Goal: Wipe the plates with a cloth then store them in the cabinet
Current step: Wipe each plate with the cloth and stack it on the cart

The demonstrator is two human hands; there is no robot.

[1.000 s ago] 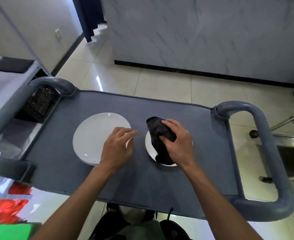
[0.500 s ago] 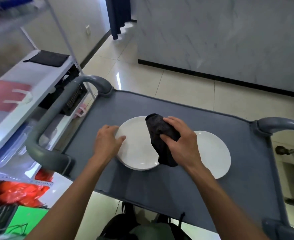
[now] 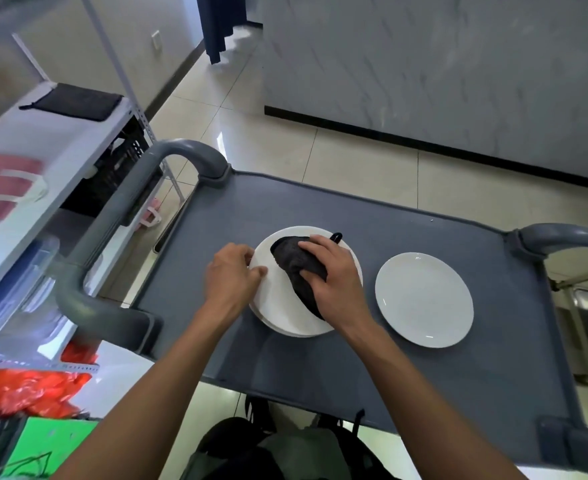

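Observation:
Two white plates lie on the grey cart top [image 3: 372, 358]. The left plate [image 3: 278, 306] looks like the top of a small stack, with a second rim showing under its near edge. My right hand [image 3: 334, 275] grips a dark cloth [image 3: 296, 261] and presses it onto this plate. My left hand [image 3: 231, 275] holds the plate's left rim, thumb on top of the edge. The right plate [image 3: 424, 299] sits bare and untouched, a little apart.
Grey cart handles rise at the left [image 3: 112, 244] and right [image 3: 562, 237]. A white shelf unit [image 3: 36, 161] stands to the left with a black mat [image 3: 74, 102], a black crate [image 3: 119, 174] and clear containers [image 3: 18, 289]. A marble-look wall [image 3: 458, 71] lies beyond the tiled floor.
My right hand carried the cloth from the right plate onto the left plate. My left hand shifted to that plate's left rim. The camera view swung left.

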